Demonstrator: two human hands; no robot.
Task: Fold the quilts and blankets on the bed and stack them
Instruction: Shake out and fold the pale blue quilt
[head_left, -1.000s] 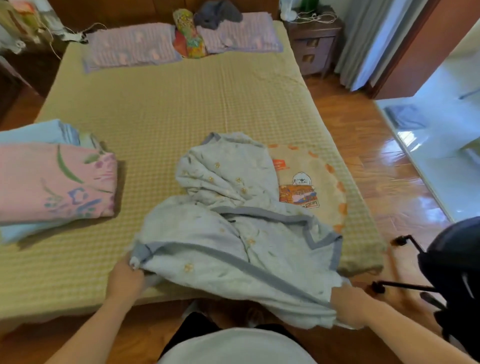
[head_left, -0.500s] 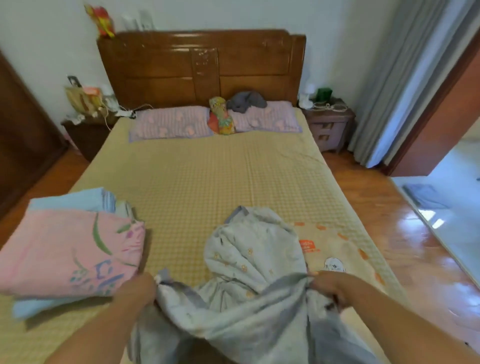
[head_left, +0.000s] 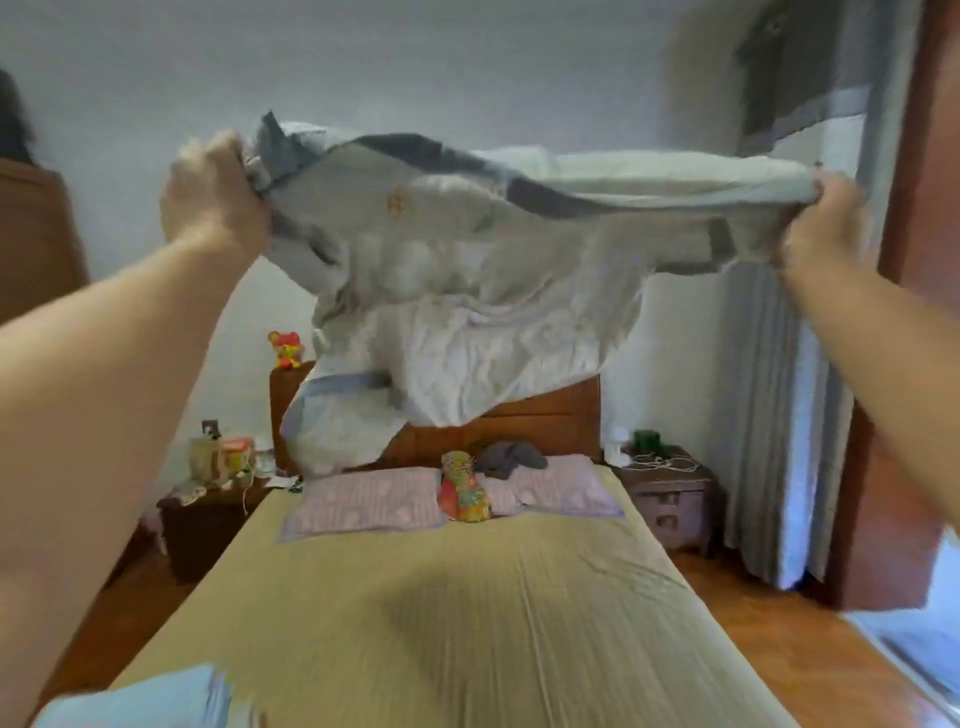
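A pale blue blanket (head_left: 467, 291) with a darker grey-blue border hangs in the air above the bed (head_left: 467, 623). My left hand (head_left: 213, 200) grips its upper left corner, and my right hand (head_left: 821, 226) grips its upper right edge. Both arms are raised and spread wide, so the top edge is stretched between them. The cloth billows and its lower part hangs in front of the wooden headboard (head_left: 519, 421). A corner of the folded light blue quilt (head_left: 156, 699) shows at the bottom left of the bed.
Two lilac pillows (head_left: 363, 501) lie at the head of the bed with a colourful cushion (head_left: 462, 491) and a grey cloth (head_left: 509, 457) between them. Wooden nightstands (head_left: 670, 499) flank the bed. Curtains (head_left: 779, 415) and a door frame stand at the right.
Both hands have lifted the blue blanket from the foot of the bed high into the air and spread apart. The view has tilted up, so the folded stack is almost out of sight.
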